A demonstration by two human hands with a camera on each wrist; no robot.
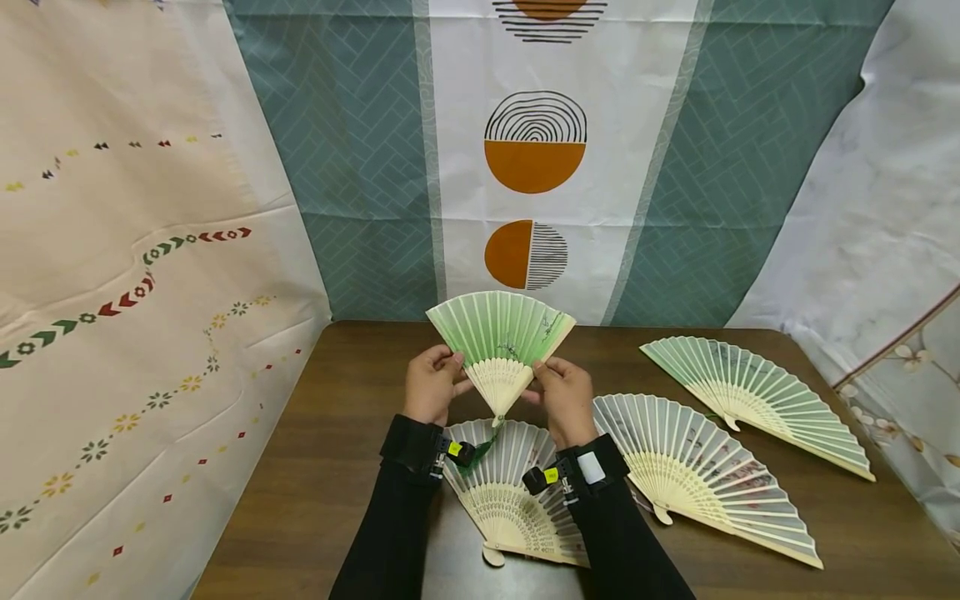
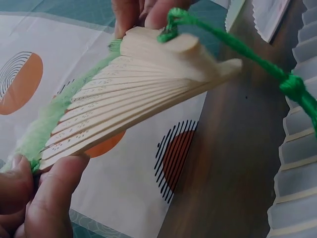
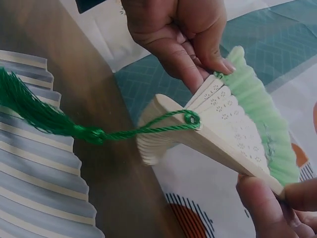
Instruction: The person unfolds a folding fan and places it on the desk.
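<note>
A green folding fan (image 1: pixel 501 333) with pale ribs is held partly spread above the table, its pivot end pointing down. My left hand (image 1: pixel 435 385) pinches its left outer rib between thumb and fingers. On the other side, my right hand (image 1: pixel 564 398) pinches the right outer rib. From the pivot hangs a green cord with a tassel (image 3: pixel 34 106), seen close in the right wrist view. Below the hands, a grey-white fan (image 1: pixel 517 500) lies spread on the table, partly covered by my right forearm.
The brown wooden table (image 1: pixel 300 467) also bears a spread grey fan (image 1: pixel 697 467) with reddish print and a spread green fan (image 1: pixel 757 392) farther back, both on the right. A patterned cloth (image 1: pixel 375 167) hangs behind the table's far edge.
</note>
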